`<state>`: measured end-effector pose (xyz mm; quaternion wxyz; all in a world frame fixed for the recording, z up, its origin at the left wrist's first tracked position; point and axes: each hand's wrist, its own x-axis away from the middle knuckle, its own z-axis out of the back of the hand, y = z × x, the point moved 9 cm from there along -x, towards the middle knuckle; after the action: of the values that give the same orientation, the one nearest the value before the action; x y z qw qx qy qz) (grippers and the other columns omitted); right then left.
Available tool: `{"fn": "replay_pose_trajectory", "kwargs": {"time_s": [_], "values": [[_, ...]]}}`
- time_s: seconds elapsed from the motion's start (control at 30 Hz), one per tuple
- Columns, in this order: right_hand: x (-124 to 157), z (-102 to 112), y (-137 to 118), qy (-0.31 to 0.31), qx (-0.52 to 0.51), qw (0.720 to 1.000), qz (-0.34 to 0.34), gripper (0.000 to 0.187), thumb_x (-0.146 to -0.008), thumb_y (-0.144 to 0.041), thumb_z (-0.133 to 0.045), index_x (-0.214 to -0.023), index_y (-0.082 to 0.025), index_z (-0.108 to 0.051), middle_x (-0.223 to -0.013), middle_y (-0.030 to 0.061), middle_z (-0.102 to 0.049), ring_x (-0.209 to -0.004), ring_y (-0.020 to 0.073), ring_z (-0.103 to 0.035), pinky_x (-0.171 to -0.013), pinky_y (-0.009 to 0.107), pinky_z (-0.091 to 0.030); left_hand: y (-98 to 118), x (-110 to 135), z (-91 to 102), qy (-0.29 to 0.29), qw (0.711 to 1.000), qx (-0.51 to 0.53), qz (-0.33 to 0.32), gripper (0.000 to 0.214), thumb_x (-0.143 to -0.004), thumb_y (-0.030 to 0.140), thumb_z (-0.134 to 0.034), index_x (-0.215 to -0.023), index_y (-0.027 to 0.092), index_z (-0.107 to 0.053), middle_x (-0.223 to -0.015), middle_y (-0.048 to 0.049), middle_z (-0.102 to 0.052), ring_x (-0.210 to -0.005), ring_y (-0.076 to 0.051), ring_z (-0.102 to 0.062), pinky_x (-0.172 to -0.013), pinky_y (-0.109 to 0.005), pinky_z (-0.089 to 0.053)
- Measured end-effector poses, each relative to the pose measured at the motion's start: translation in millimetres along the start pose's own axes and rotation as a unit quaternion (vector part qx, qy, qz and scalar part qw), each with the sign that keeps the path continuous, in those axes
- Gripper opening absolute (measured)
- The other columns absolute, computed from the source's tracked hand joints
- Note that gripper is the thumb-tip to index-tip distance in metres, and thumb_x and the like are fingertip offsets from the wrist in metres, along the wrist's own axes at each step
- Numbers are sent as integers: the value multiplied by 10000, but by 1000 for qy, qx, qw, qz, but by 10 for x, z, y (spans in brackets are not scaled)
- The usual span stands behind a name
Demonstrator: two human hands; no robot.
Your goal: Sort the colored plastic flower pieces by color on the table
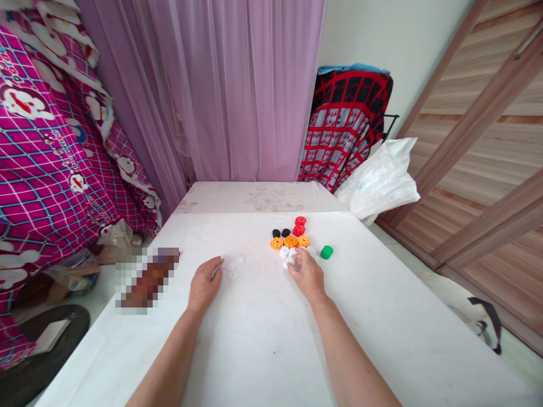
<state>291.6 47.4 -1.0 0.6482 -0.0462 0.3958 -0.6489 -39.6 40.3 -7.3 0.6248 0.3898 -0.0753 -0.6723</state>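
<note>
Your left hand (207, 280) was curled, apart from right hand (309, 277), which touched white pieces (284, 254) below frame centre; couldn't tell either's grip; pieces seemed light, soft, best pinched at rims

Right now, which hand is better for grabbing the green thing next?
Probably the right hand: it's much nearer the green piece. The left hand is farther away, beside some white pieces.

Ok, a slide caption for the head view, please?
Right hand at white pieces near orange pieces; left hand beside other white pieces on a white tabletop.
</note>
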Motion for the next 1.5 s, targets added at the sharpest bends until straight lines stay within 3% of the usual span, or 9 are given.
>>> {"fn": "replay_pose_trajectory", "kwargs": {"time_s": [0.23, 0.37, 0.5, 0.6, 0.77, 0.93, 1.07, 1.33, 1.5], "values": [[8, 28, -29, 2, 24, 999, 22, 388, -758, -287, -569, -1142, -228, -559, -944, 8, -704, -824, 190, -608, -748, 322, -471, 11, -3, 5, 2, 1000, -1, 0, 330, -828, 321, -443, -1010, 225, -701, -1132, -49, -712, -1062, -223, -641, -968, -392, -502], [-5, 27, -288, 11, 20, 998, 66, 271, -799, -260, -543, -1059, -222, -608, -964, 33, -698, -863, 194, -601, -770, 312, -463, 11, -5, 34, 12, 1000, 3, 7, 338, -821, 264, -422, -1014, 228, -697, -1129, -39, -713, -1060, -215, -643, -976, -392, -500], [-8, -342, -834, -83, 13, 987, 138, 238, -794, -151, -522, -980, -235, -643, -963, 37, -699, -921, 191, -599, -830, 305, -458, 0, -1, 49, 19, 1000, 5, 17, 339, -815, 239, -424, -1014, 230, -697, -1137, -38, -709, -1068, -218, -637, -983, -404, -495], [-2, -686, -1202, -165, 5, 972, 167, 372, -779, -117, -523, -1110, -259, -614, -1102, 21, -682, -990, 191, -589, -862, 307, -456, 19, -1, 32, 11, 1000, 2, 11, 334, -817, 251, -429, -1009, 228, -701, -1151, -49, -702, -1076, -232, -631, -990, -428, -487], [-24, -977, -1492, -226, 5, 952, 204, 446, -781, -131, -548, -1204, -271, -569, -1158, 16, -668, -1052, 193, -559, -871, 301, -448, 94, -14, -10, -15, 1000, -15, -9, 310, -821, 279, -463, -1007, 233, -707, -1162, -65, -693, -1101, -253, -613, -1007, -454, -466], [-25, -995, -1387, -217, 18, 960, 176, 305, -805, -169, -564, -1094, -255, -609, -1019, 24, -692, -974, 200, -571, -820, 292, -448, 159, -7, -73, -57, 997, -39, -23, 365, -847, 394, -501, -1104, 209, -682, -1119, -86, -709, -1138, -278, -594, -1020, -461, -443], [33, -905, -1194, -178, 24, 973, 146, 331, -798, -161, -565, -1119, -236, -605, -1026, 46, -688, -951, 210, -582, -840, 314, -449, 199, 28, -121, -95, 994, -41, -26, 459, -792, 467, -604, -1191, 243, -642, -1206, -75, -679, -1208, -288, -553, -1072, -496, -377], [161, -681, -948, -105, -47, 986, 121, 392, -755, -139, -562, -1134, -227, -607, -993, 50, -696, -930, 208, -603, -864, 342, -473, 341, 12, -273, -144, 989, -22, -7, 331, -813, 335, -598, -1136, 309, -670, -1198, -29, -688, -1282, -265, -501, -1142, -523, -246], [161, -339, -601, -5, -148, 989, 31, 394, -779, -268, -545, -1167, -204, -582, -1008, 71, -695, -883, 193, -619, -773, 326, -498, 569, 12, -481, -156, 987, -4, -24, 320, -830, 307, -578, -1137, 312, -671, -1164, -25, -704, -1290, -257, -494, -1154, -525, -222]]}}
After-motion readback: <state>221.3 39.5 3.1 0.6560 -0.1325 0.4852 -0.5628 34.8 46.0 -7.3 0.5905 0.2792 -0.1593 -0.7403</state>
